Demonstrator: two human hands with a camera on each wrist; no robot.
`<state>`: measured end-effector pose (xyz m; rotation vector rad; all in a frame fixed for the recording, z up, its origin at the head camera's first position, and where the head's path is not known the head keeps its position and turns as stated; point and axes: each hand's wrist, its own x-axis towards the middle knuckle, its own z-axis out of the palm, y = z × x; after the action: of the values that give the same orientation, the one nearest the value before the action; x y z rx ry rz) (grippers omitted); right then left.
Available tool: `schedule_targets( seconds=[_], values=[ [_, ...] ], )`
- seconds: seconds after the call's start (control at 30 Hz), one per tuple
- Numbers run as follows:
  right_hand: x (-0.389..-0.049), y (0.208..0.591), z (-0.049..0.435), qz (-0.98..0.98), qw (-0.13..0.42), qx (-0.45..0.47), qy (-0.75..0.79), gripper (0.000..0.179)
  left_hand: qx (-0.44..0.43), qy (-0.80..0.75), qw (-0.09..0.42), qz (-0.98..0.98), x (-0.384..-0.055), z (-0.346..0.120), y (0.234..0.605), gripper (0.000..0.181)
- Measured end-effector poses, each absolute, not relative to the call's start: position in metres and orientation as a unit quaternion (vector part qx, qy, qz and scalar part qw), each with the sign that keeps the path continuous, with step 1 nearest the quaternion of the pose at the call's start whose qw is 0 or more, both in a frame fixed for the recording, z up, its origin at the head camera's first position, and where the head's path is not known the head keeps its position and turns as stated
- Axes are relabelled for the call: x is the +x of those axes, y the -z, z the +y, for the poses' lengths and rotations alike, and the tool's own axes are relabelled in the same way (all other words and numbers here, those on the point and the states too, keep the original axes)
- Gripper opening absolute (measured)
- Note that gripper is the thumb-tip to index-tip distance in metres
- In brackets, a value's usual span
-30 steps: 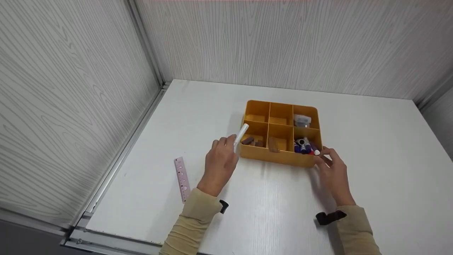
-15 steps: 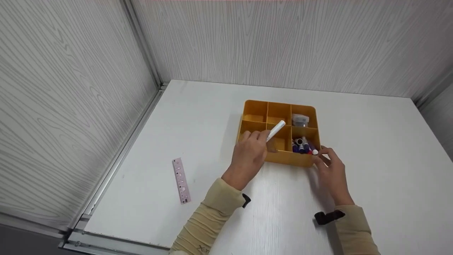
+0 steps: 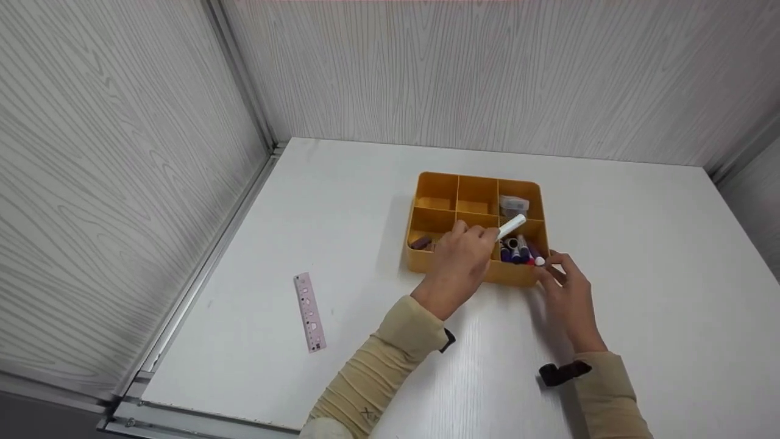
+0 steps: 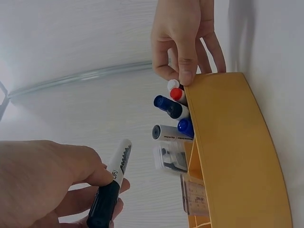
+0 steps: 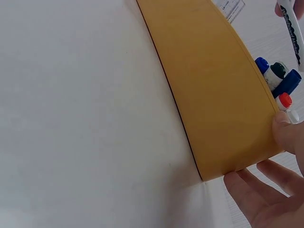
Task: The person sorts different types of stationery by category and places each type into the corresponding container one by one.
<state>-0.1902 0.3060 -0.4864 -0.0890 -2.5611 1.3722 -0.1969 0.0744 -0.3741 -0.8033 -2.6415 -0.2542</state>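
Note:
My left hand (image 3: 460, 259) pinches a marker (image 3: 510, 227) with a white barrel and a dark cap (image 4: 102, 206). In the head view its white end overlaps the near right compartment of the yellow divided box (image 3: 515, 275). Several capped markers (image 3: 515, 249) stand in that compartment, with blue, red and white ends. My right hand (image 3: 570, 299) holds the box at its near right corner, the thumb (image 5: 285, 130) at the rim and the fingers along the side wall.
Small brown blocks (image 3: 421, 242) lie in the near left compartment. A clear plastic case (image 3: 514, 205) sits in the far right one. On the white table (image 3: 244, 341) to the left lies a pink ruler (image 3: 310, 312). Wood-grain panels (image 3: 457, 73) stand behind and at the sides.
My left hand has carried the marker rightward across the box, from its left edge to over the near right compartment. The right hand stays at the corner.

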Motion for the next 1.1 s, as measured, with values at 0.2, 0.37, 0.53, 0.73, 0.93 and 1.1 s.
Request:
schedule_targets(
  seconds=[0.2, 0.37, 0.53, 0.73, 0.93, 1.1],
  values=[
    [-0.189, 0.487, 0.304, -0.871, 0.126, -0.026, -0.474, 0.025, -0.301, 0.052, 0.152, -0.940, -0.200, 0.090, 0.367, 0.030],
    [-0.189, 0.487, 0.304, -0.871, 0.131, -0.024, -0.473, 0.024, -0.301, 0.054, 0.108, -0.946, -0.205, 0.099, 0.363, 0.027],
    [-0.189, 0.485, 0.304, -0.871, 0.131, -0.026, -0.473, 0.024, -0.299, 0.052, 0.102, -0.947, -0.210, 0.106, 0.363, 0.020],
    [-0.189, 0.485, 0.303, -0.873, 0.131, -0.028, -0.469, 0.024, -0.290, 0.010, 0.076, -0.954, -0.211, 0.118, 0.360, 0.022],
    [-0.189, 0.487, 0.304, -0.873, 0.136, -0.027, -0.468, 0.023, -0.293, -0.014, 0.073, -0.953, -0.211, 0.130, 0.360, 0.023],
    [-0.189, 0.488, 0.306, -0.871, 0.136, -0.022, -0.471, 0.026, -0.290, 0.014, 0.067, -0.955, -0.212, 0.137, 0.364, 0.025]
  ],
)
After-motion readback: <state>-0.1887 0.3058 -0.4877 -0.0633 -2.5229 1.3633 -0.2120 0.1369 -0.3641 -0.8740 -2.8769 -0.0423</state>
